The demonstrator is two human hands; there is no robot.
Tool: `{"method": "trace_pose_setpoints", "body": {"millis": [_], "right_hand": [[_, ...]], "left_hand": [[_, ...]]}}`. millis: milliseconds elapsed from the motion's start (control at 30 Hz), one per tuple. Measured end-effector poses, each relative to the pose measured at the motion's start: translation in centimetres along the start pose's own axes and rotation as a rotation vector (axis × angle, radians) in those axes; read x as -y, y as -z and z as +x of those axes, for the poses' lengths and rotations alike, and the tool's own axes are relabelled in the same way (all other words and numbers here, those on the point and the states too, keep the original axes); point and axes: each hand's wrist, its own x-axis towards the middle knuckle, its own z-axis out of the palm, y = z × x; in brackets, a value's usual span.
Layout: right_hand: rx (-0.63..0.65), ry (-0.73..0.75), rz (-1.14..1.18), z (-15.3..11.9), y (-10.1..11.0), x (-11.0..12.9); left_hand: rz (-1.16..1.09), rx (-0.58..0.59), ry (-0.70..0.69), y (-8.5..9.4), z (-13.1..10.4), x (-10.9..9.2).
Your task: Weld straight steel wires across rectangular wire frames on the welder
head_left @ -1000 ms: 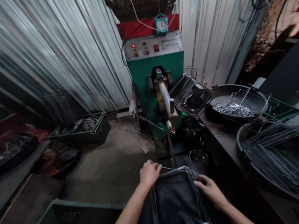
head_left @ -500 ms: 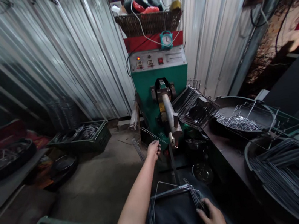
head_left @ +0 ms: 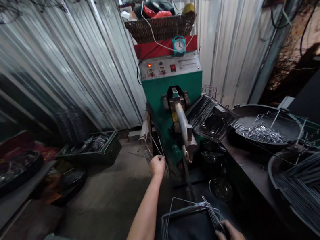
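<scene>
My left hand (head_left: 157, 165) is stretched forward, left of the metal arm (head_left: 183, 122) of a green machine (head_left: 156, 96). Its fingers are closed on a thin bent wire frame (head_left: 157, 145), whose wires stick up above the knuckles. Beside that hand, partly hidden by it, are more thin wires (head_left: 147, 155). Low in the view, my right hand (head_left: 233, 238) grips the right side of several rectangular wire frames (head_left: 187, 209). These lie over the dark cloth (head_left: 190, 235) on my lap, with one frame's corner tilted up.
Right of the machine, a stack of wire frames (head_left: 211, 117) leans. Beyond stand a round pan (head_left: 289, 123) with short metal pieces and a tub (head_left: 274, 170) of long wires. Green crates (head_left: 107, 153) sit on the left. Metal bowls (head_left: 220, 189) lie under the machine's arm.
My left hand has moved slightly left and turned. The wire in it now points more upright instead of slanting toward the machine. My right hand stays on the frames, a little shifted in view.
</scene>
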Motion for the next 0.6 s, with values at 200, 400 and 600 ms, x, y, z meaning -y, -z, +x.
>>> {"method": "trace_pose_setpoints", "body": {"millis": [200, 400, 600], "right_hand": [[0.040, 0.012, 0.027, -0.2, 0.2, 1.6], [0.045, -0.006, 0.023, -0.4, 0.3, 1.6], [0.048, 0.024, 0.033, -0.3, 0.3, 0.9]], "left_hand": [[0.125, 0.017, -0.029, 2.1, -0.1, 0.3], [0.065, 0.050, -0.101, 0.4, 0.4, 0.5], [-0.046, 0.056, -0.103, -0.1, 0.9, 1.9]]}}
